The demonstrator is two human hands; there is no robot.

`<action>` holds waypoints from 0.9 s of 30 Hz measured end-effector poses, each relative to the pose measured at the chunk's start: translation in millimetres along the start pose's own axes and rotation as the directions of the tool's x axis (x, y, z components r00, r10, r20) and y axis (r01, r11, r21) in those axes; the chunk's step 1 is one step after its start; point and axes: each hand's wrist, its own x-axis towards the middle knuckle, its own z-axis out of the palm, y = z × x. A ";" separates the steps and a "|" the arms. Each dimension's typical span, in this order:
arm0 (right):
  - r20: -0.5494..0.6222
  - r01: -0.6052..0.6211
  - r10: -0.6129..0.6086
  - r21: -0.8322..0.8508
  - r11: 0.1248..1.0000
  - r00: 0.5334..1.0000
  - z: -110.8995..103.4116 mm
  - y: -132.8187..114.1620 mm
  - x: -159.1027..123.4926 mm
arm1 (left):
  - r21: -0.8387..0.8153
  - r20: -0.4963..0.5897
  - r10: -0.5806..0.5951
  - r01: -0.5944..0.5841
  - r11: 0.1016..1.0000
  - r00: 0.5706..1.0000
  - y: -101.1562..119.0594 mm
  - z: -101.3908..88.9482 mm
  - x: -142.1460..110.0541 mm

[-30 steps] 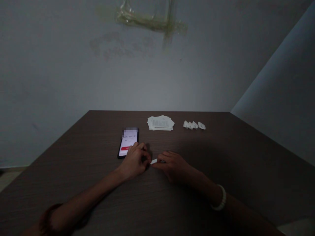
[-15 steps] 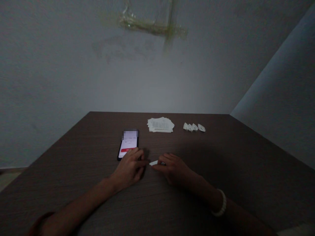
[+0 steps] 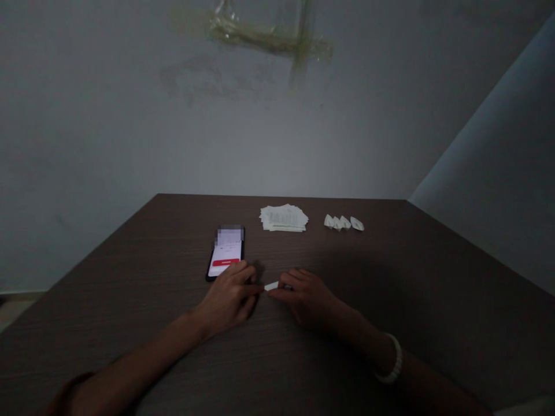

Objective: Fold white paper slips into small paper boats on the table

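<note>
A small piece of folded white paper [image 3: 272,286] is held low over the table, between my two hands. My right hand [image 3: 307,296] pinches its right part, and the fingers cover that end. At the left tip of the paper, the thumb and forefinger of my left hand [image 3: 230,294] are closed on it. The back of my left hand lies close to the lower edge of a phone [image 3: 225,254], whose lit screen carries a red bar. How the paper is folded is too small to make out.
Behind my hands lies a stack of printed paper sheets [image 3: 284,218]. To its right sit several small folded paper pieces [image 3: 337,222] in a row. The brown table [image 3: 182,231] ends at a grey wall [image 3: 277,144] with tape on it.
The left fingertips have come slightly closer to the paper and now meet its tip. The view has tilted a little; the phone, stack and folded pieces have stayed in place.
</note>
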 end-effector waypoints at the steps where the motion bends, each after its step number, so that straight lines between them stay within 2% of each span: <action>1: 0.004 0.001 -0.001 0.004 1.000 1.000 -0.5 0.0 -0.2 | 0.004 -0.002 0.005 -0.005 1.000 1.000 0.3 -0.1 0.2; 10: 0.036 0.005 -0.005 0.014 1.000 0.999 -4.4 0.2 0.2 | 0.021 0.009 0.015 -0.015 1.000 1.000 2.2 0.7 1.4; 18: -0.001 0.012 -0.012 -0.011 1.000 1.000 -1.2 0.5 1.8 | 0.096 0.056 0.041 -0.046 0.994 0.998 4.1 0.2 2.4; 27: -0.016 0.006 -0.005 0.034 0.999 1.000 1.9 1.0 -2.6 | 0.094 0.071 0.048 -0.054 0.994 0.996 5.2 0.4 3.9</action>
